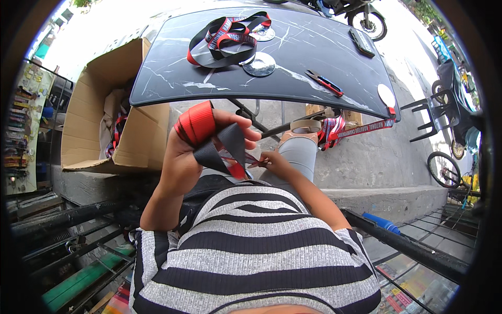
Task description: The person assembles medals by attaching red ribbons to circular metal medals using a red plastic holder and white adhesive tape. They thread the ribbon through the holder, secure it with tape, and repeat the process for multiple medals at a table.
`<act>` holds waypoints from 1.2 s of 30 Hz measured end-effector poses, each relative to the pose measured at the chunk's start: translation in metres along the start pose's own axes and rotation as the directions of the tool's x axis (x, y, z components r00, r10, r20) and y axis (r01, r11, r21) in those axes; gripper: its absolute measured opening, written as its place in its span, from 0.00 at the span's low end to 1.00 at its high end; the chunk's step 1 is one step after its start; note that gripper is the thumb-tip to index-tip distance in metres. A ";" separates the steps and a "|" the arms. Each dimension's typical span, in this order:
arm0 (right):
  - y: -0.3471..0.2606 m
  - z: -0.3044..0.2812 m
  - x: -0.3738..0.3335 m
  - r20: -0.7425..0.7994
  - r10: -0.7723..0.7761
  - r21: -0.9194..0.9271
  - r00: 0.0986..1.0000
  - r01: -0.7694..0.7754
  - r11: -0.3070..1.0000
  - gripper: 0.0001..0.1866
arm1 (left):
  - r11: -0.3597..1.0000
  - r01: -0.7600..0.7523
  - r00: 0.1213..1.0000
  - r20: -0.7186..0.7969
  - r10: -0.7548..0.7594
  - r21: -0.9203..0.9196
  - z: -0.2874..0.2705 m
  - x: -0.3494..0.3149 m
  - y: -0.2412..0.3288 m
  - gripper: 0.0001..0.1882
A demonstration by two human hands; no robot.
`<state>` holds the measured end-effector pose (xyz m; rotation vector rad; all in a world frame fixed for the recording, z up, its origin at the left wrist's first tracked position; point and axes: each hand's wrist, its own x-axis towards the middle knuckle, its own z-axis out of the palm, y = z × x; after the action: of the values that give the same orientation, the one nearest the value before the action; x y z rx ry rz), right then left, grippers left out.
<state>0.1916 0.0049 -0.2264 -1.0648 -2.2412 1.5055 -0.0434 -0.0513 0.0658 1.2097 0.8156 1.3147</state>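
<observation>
A red and black ribbon (195, 124) is wrapped round my left hand (184, 149), over the palm and fingers. Its dark grey loop (222, 152) hangs down with a red end. My right hand (274, 163), close to my lap, pinches a thin part of the ribbon between thumb and fingers. On the table ahead lies a loosely coiled printed ribbon (230, 39) in red and black, beside two shiny silver discs (260, 65). Red-and-black thread snips (325, 83) rest to the right of them.
The dark marbled table (172, 78) stands before me. On it lie a black case (362, 42) and a white oval disc (386, 96). A cardboard box (89, 115) is at left. Printed ribbons (332, 131) hang near a tape roll (306, 125). A chair (434, 107) stands right.
</observation>
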 end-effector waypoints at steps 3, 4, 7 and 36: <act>-0.025 -0.008 -0.002 0.046 -0.015 -0.053 0.999 0.018 0.998 0.19 | 0.979 0.129 0.990 0.082 -0.117 -0.161 0.000 0.005 -0.004 0.20; -0.045 -0.014 -0.005 0.051 -0.055 -0.062 0.997 0.058 0.996 0.22 | 0.976 0.155 0.987 -0.023 -0.160 -0.151 0.005 0.005 -0.009 0.21; -0.115 -0.042 -0.019 0.064 -0.039 0.653 0.997 -0.012 0.757 0.28 | 0.982 0.173 0.985 0.007 -0.173 -0.074 0.002 0.010 -0.017 0.20; -0.306 -0.151 -0.024 0.031 -0.201 0.232 0.979 0.189 0.954 0.11 | 0.790 0.551 0.669 0.709 -0.225 -0.269 -0.003 0.031 -0.018 0.27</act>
<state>0.1596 0.0319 0.1134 -0.7211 -2.0736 1.6723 -0.0376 -0.0182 0.0536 0.9143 0.1992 0.5799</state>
